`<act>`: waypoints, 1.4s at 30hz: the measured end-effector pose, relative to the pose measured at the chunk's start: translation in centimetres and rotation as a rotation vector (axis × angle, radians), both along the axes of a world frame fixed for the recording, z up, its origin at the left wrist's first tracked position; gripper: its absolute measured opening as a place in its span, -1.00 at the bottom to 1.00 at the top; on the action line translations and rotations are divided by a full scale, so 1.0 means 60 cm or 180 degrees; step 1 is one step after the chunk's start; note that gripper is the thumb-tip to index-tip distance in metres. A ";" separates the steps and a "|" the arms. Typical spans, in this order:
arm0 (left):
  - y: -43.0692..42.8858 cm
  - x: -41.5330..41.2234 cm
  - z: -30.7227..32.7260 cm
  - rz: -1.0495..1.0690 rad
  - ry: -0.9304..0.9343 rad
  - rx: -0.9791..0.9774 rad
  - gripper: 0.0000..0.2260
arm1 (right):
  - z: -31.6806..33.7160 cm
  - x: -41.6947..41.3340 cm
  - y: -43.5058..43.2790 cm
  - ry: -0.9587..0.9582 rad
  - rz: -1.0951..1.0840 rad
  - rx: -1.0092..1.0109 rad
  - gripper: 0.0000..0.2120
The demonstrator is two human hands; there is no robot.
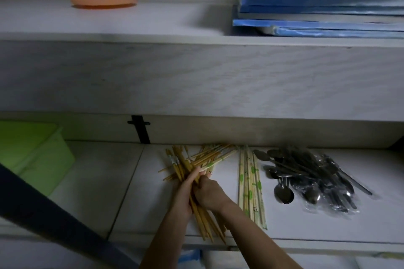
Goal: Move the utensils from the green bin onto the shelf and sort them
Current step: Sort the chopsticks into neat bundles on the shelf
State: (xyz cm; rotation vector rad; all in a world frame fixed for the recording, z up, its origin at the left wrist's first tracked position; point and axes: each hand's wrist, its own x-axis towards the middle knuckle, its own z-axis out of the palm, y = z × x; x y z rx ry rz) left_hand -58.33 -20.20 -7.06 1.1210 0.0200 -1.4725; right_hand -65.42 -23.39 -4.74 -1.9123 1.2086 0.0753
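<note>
**Chopsticks gathered on a dim white shelf**

A white shelf (87, 181) with a faint wood-grain finish, seen in low light, carries the utensils. On its smooth board a loose heap of bare bamboo chopsticks (185, 159) fans out toward the back wall, their slim round shafts crossing at many angles. Just right of the heap, paper-wrapped chopsticks (251, 181) printed with green patches lie side by side in a straight row. Farther right sits a pile of shiny metal spoons (306, 177), oval bowls and thin handles, partly inside crinkled clear plastic. The green bin (32, 159), matte plastic with a squared rim, stands at the shelf's left end, well apart from the utensils.

Both hands meet at the near end of the heap. The left hand (185, 194) cups the bundle from the left, fingers laid long up the sticks and closing round them. The right hand (207, 194) touches it, knuckles up, fingers curled tight round the same sticks. The sticks' near ends reach past the shelf's front edge.

A black bracket (140, 129) is fixed to the back wall. On the board above rest a round orange dish (102, 1) and a stack of flat blue packs (317, 2).
</note>
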 end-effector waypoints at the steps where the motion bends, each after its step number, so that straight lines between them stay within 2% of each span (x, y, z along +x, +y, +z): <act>1: 0.000 0.003 -0.001 0.0050 -0.0208 0.0066 -0.70 | -0.002 0.001 0.001 -0.0077 -0.0006 0.0015 -0.53; 3: 0.001 0.009 0.004 0.0095 -0.0577 0.0122 -0.79 | -0.010 -0.001 0.000 -0.0280 -0.0068 0.0211 -0.47; 5: 0.003 0.014 0.009 -0.0006 -0.0637 0.0096 -0.83 | -0.012 -0.006 0.000 -0.0633 -0.0188 0.0562 -0.47; 9: 0.002 0.026 0.011 -0.0115 -0.0403 -0.0003 -0.82 | -0.003 -0.014 0.006 -0.1624 -0.0700 0.1619 -0.81; 11: 0.002 0.030 0.011 -0.0201 -0.0338 -0.0066 -0.81 | -0.001 -0.018 0.009 -0.1975 -0.0977 0.1902 -0.81; 15: 0.001 0.035 0.005 -0.0150 -0.0123 -0.0155 -0.80 | -0.010 -0.027 0.004 -0.2322 -0.1465 0.2241 -0.79; 22: 0.000 0.040 0.000 -0.0261 -0.0260 -0.0198 -0.82 | -0.005 -0.045 -0.005 -0.2520 -0.1549 0.2484 -0.79; 25: -0.003 0.040 0.001 -0.0178 -0.0391 -0.0072 -0.64 | -0.005 -0.048 -0.008 -0.2496 -0.1597 0.2498 -0.80; 27: -0.007 0.039 -0.001 -0.0170 -0.0329 -0.0049 -0.64 | -0.004 -0.049 -0.012 -0.2414 -0.1580 0.2347 -0.80; 29: -0.010 0.033 0.001 -0.0162 -0.0204 -0.0076 -0.80 | -0.003 -0.050 -0.019 -0.2194 -0.1479 0.1991 -0.79; 32: -0.013 0.018 0.012 -0.0233 -0.0102 -0.0123 -0.81 | -0.006 -0.048 -0.035 -0.1466 -0.1135 0.1050 -0.74; 38: -0.023 0.004 0.019 -0.0093 -0.0204 -0.0100 -0.84 | 0.017 -0.036 -0.053 -0.0262 0.0240 -0.0161 -0.65; 40: -0.027 0.006 0.010 0.0025 -0.0152 -0.0127 -0.82 | 0.018 -0.041 -0.052 -0.0156 0.0396 -0.0513 -0.68; 42: -0.031 0.009 0.005 0.0105 -0.0099 -0.0157 -0.79 | 0.015 -0.058 -0.044 -0.0452 0.0199 -0.0943 -0.80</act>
